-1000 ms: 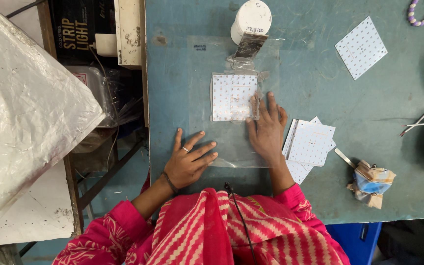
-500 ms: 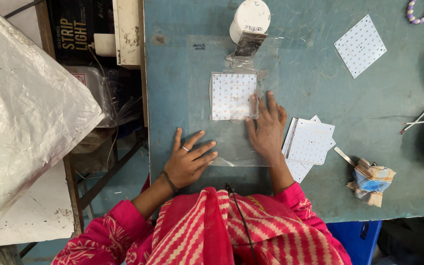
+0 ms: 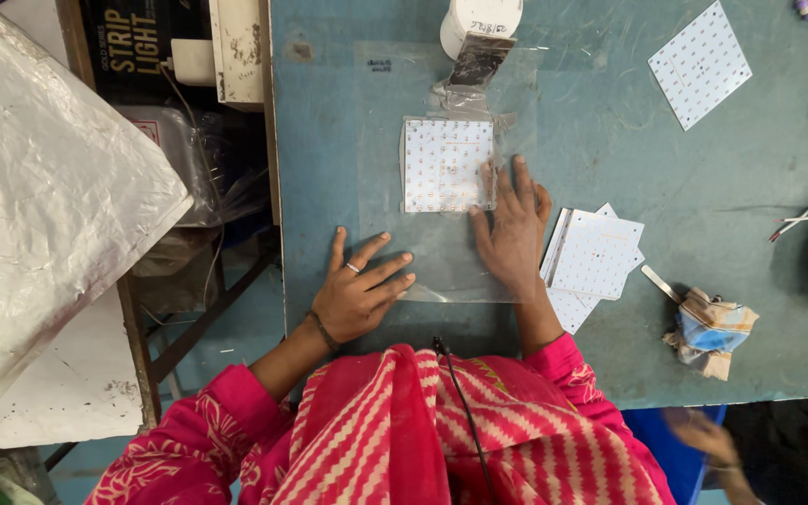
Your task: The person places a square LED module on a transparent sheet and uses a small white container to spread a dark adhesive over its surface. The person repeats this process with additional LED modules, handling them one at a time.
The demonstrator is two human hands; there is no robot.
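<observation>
My left hand lies flat, fingers spread, on the clear sheet. Right hand, open, presses the white dotted board mid-table w/ fingertips. Board prob thin, stiff, light; grip by edges.

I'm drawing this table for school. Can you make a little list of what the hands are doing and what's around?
Left hand: flat on the clear plastic sheet, fingers spread
Right hand: flat, fingertips on the edge of the dotted white square board
Table: scuffed teal top
Beside right hand: stack of white boards
Top: white round container
Far right corner: another white board
Near edge: crumpled cloth
</observation>
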